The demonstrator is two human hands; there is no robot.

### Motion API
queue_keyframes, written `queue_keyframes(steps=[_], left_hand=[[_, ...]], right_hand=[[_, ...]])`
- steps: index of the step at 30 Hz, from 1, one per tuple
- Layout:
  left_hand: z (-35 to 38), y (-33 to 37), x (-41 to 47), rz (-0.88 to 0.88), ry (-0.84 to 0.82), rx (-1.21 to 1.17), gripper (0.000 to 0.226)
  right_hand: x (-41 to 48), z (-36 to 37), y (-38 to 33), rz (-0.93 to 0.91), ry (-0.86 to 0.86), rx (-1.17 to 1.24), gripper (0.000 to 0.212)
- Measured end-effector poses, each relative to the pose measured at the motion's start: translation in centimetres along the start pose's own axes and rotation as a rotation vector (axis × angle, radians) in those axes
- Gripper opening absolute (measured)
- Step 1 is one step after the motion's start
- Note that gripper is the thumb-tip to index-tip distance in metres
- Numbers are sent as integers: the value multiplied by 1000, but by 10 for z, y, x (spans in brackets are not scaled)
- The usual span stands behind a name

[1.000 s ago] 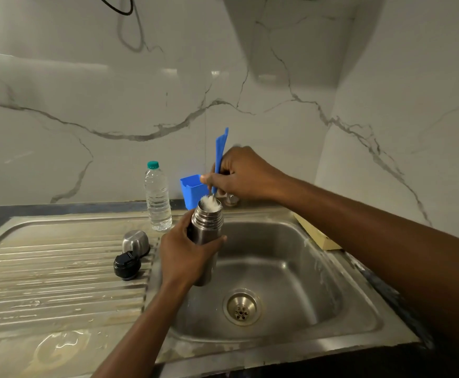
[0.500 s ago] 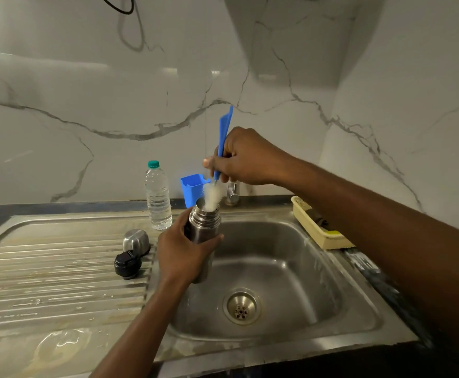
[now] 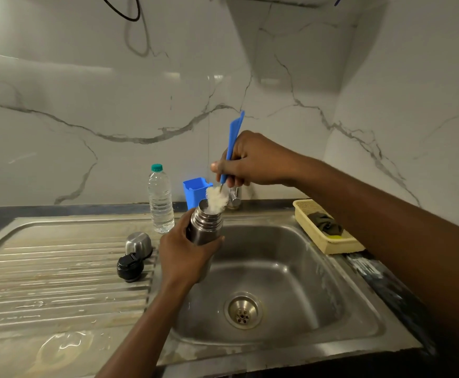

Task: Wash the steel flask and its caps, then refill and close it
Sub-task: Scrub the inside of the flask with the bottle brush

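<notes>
Brush (image 3: 232, 143) is up vs 1 s ago: bristles, then sunk in the flask (image 3: 205, 227), now sit half out of its mouth.

On the drainboard, steel cap (image 3: 138, 242) & black cap (image 3: 130, 267) lie touching, bottle (image 3: 160, 199) behind them. L hand (image 3: 184, 257) has fingers wrapped round the flask, held upright over the sink (image 3: 277, 268), left side. R hand (image 3: 253, 162) pinches the brush handle low, fingers curled on it. Step: scrubbing the flask's inside; caps prob. not washed yet. Next, another plunge or a rinse: keep the flask steady, brush in line w/ the narrow mouth. Flask's lower body is hidden by the L hand, its inside isn't visible, the tap (image 3: 234, 199) is mostly behind the R hand; can't tell if water runs. The dark thing in the tray (image 3: 329, 244) is unclear.
</notes>
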State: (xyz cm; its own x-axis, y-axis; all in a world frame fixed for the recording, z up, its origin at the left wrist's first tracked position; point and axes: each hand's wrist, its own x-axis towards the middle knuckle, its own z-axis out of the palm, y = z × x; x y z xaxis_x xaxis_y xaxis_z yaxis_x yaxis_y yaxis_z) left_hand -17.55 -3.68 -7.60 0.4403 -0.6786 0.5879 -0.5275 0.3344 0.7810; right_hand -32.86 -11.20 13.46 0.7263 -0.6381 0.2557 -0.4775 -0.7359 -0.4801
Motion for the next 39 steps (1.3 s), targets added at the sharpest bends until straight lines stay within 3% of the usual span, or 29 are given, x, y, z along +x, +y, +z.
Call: queue_keyframes(steps=[5, 11, 16, 24, 30, 35, 39], left_hand=[[4, 1, -1, 11, -30, 19, 70], [2, 0, -1, -4, -18, 27, 72], [7, 2, -3, 0, -49, 21, 66], [4, 0, -3, -7, -34, 12, 69], [7, -1, -6, 9, -24, 7, 72], [4, -6, -3, -18, -25, 29, 72], [7, -1, -4, -3, -56, 40, 73]], right_hand=[[-1, 20, 12, -35, -172, -69, 29], [3, -13, 0, -60, -115, 11, 26], [2, 25, 12, -55, -218, -184, 30], [-1, -8, 0, 0, -96, 58, 27], [-4, 22, 5, 20, -250, 13, 28], [-3, -13, 4, -10, -216, 186, 27], [-4, 5, 15, 17, -270, 159, 26]])
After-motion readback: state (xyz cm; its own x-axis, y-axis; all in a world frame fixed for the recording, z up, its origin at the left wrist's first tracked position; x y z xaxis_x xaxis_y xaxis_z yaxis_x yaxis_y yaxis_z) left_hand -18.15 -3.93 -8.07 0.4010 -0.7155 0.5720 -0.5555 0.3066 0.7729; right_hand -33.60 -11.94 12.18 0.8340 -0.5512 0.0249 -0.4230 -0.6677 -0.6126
